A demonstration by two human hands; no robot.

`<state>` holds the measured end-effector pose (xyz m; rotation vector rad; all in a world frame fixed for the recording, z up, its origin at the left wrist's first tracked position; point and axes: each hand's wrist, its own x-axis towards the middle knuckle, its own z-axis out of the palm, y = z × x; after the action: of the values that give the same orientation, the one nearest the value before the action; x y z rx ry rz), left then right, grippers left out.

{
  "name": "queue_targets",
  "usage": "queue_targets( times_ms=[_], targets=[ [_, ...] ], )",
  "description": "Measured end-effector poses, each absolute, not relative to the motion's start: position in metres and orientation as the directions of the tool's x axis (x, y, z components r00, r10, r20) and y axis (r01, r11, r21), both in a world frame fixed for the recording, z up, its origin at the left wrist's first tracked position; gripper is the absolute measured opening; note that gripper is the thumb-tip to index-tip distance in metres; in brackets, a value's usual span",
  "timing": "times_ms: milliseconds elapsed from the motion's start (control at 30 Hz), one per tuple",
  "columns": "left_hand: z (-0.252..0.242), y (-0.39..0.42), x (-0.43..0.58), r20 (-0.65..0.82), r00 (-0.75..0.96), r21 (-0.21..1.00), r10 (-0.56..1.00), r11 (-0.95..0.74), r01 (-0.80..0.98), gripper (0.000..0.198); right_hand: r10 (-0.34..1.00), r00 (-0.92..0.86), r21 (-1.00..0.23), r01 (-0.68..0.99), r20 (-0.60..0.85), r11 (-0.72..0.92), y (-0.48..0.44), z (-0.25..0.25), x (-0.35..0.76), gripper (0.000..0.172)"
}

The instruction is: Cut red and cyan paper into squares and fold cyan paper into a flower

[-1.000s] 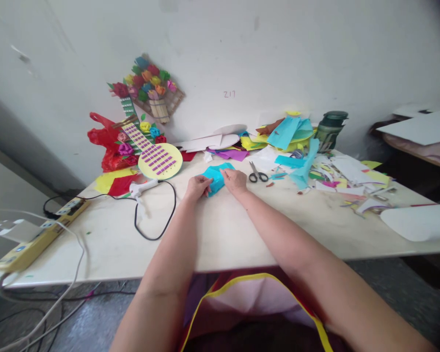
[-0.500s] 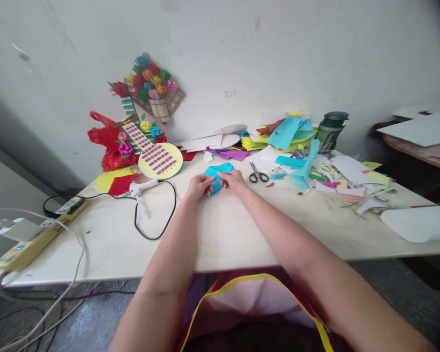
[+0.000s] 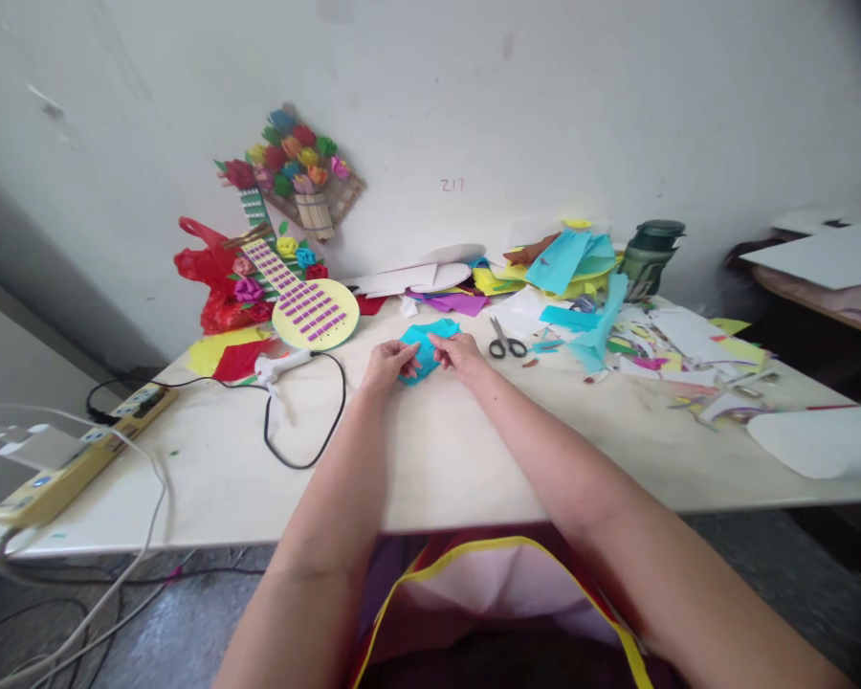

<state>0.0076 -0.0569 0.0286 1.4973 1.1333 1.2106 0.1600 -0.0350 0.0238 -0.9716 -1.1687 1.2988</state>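
Observation:
A piece of turquoise paper [image 3: 423,338], apparently crepe, is held just over the table in the middle of the view. My left hand [image 3: 391,365] pinches its left edge between thumb and fingers. On the other side, my right hand [image 3: 460,352] pinches the same paper with thumb and forefinger. Parts of the sheet are covered by my fingers. A pair of dark-handled scissors [image 3: 506,343] lies just right of my right hand. Left of my left hand rests a white glue gun [image 3: 284,364] with a black cord.
Behind stand a paper guitar shape [image 3: 320,316] and a paper-flower bouquet [image 3: 301,163]. Paper scraps [image 3: 660,344] and a dark green bottle [image 3: 651,258] occupy the right side. A yellow power strip [image 3: 86,459] with cables sits at the left edge, and white board [image 3: 825,440] at the right.
The hands and the turquoise paper stay nearly in place; the right fingers have shifted very slightly on the paper. The whole view has moved a little.

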Motion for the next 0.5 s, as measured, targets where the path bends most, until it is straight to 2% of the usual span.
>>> queue_targets(
  times_ms=[167,367,500],
  targets=[
    [0.0295,-0.0566,0.008,0.198,0.078,0.973,0.977,-0.206,0.101,0.038,0.993,-0.07,-0.98,-0.185,0.093,0.079,-0.0334,0.0223,0.1614,0.032],
    [0.0294,-0.0542,0.0086,0.204,0.039,0.979,0.978,-0.204,-0.024,0.047,0.996,-0.051,-0.979,-0.195,0.07,0.059,-0.0282,0.0192,0.1646,0.03],
    [0.0296,-0.0558,0.01,0.242,0.053,0.968,0.969,-0.237,-0.08,0.045,0.994,-0.091,-0.979,-0.2,0.058,0.039,-0.0301,0.0191,0.1631,0.029]
  ],
)
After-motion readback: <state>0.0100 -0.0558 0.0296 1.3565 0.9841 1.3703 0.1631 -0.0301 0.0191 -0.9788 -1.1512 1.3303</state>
